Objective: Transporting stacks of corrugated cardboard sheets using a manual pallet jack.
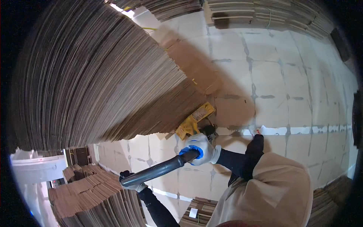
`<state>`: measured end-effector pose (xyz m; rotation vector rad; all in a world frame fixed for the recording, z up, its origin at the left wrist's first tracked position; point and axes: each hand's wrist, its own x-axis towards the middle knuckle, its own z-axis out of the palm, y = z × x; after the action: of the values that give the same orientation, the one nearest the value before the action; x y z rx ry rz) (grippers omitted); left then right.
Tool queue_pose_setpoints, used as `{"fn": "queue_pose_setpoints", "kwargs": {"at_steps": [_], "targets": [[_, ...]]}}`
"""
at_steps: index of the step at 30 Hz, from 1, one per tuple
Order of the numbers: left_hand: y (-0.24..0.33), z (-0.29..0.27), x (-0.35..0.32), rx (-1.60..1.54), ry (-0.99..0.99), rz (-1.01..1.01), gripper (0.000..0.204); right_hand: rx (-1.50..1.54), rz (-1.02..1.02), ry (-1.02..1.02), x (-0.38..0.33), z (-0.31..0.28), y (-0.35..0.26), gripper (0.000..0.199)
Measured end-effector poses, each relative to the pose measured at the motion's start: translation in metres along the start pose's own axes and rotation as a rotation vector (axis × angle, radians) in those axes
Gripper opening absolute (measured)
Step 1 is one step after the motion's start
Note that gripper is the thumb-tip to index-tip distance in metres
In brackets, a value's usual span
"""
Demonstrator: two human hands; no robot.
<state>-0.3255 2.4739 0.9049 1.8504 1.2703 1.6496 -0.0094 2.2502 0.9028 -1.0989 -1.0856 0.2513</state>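
Note:
A large black handle (159,169) slants across the lower middle, above what looks like a yellow pallet jack (193,120). My right hand (200,148), in a white and blue work glove, is closed around the handle's upper right end. Down at its lower left end is my left hand (132,182), also gloved, with its fingers wrapped round the bar. The yellow body sits against the lower edge of a tall stack of flat cardboard (109,75). My right hand partly hides the dark parts beside the yellow body.
More cardboard stacks stand at the lower left (90,193), along the back (261,15) and at the lower edge (200,210). The pale floor (272,79) has patched joints and a white line (317,129). A shadow falls beside the tall stack.

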Motion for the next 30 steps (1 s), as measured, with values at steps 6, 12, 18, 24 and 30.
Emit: {"fn": "queue_pose_setpoints", "kwargs": {"at_steps": [6,12,18,24,30], "targets": [[-0.006,0.006,0.000,-0.114,0.058,-0.051,0.025,0.061,-0.023,0.043,-0.002,0.006,0.006,0.018],[-0.015,0.001,0.004,-0.214,0.032,-0.095,0.023,0.035,-0.004,-0.038,-0.002,0.000,0.002,0.018],[-0.043,-0.011,-0.002,0.237,-0.003,0.127,0.025,0.136,0.008,-0.098,-0.010,0.001,0.010,0.015],[-0.069,-0.011,0.002,0.094,0.122,-0.009,0.027,0.123,-0.043,-0.052,-0.021,0.011,0.027,0.014],[-0.070,0.002,-0.007,0.179,0.169,-0.055,0.038,0.122,0.015,-0.127,-0.025,-0.002,0.031,0.015]]}}
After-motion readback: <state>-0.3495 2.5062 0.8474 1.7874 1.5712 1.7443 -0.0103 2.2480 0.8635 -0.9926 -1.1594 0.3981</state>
